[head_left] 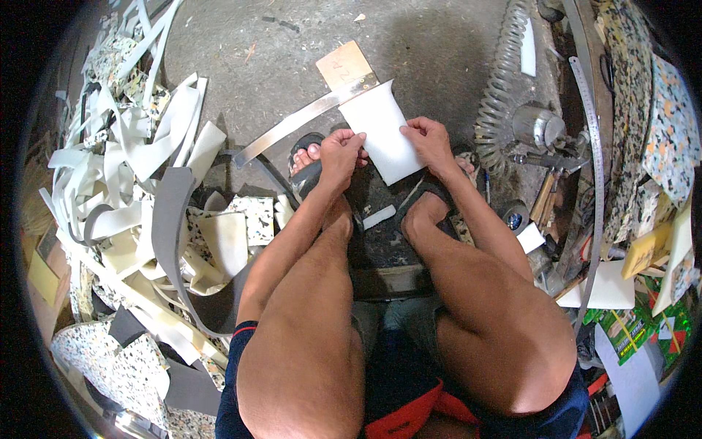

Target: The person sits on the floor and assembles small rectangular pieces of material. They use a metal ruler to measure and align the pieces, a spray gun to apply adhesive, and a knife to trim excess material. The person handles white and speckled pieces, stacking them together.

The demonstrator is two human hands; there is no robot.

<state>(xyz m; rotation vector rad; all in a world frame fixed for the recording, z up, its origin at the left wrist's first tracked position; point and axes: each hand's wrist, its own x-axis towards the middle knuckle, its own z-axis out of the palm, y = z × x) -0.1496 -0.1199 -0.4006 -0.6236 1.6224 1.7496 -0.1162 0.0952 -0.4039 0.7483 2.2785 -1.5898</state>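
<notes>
A white foam piece (384,132), roughly rectangular, is held up between my two hands over the floor. My left hand (341,157) closes on its left edge, thumb against the face. On the opposite edge, my right hand (430,144) pinches the foam between thumb and curled fingers. Just beyond its far end lies a long flat metal strip (292,126), slanting down to the left. A tan card or board piece (344,66) with red marks sits under the strip's upper end. Whether the foam touches the strip, I cannot tell.
Foam offcuts (139,161) heap up on the left, with a dark grey strip (170,227). On the right are a coiled hose (504,80), a metal cup-like part (537,128), a steel ruler (591,146) and speckled foam sheets (671,117). A small white scrap (379,216) lies between my sandalled feet.
</notes>
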